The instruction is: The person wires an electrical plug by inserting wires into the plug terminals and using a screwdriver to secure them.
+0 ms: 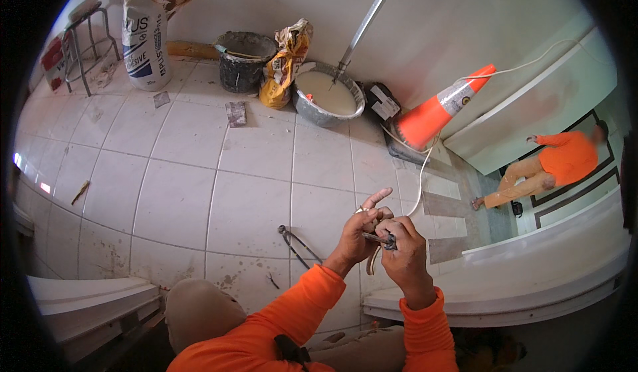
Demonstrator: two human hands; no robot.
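Note:
Both my hands are close together above the tiled floor, right of centre. My left hand (355, 237) has its index finger stretched out, while its thumb and other fingers close on a white cable (420, 189). That cable comes down from the traffic cone to my hands, and a short piece hangs below them. Closed beside it, my right hand (403, 251) grips a small hand tool (389, 242) with a metal end and a dark grip; its exact kind is hidden by my fingers. On the floor to the left lie long-handled pincers (292, 240).
Along the wall stand an adhesive bag (144, 43), a black bucket (240, 73), a yellow bag (278, 83), a basin of milky liquid (332, 116) and an orange cone (428, 119). A metal stool (85, 53) is far left. Another person (565, 159) is beyond the doorway at right.

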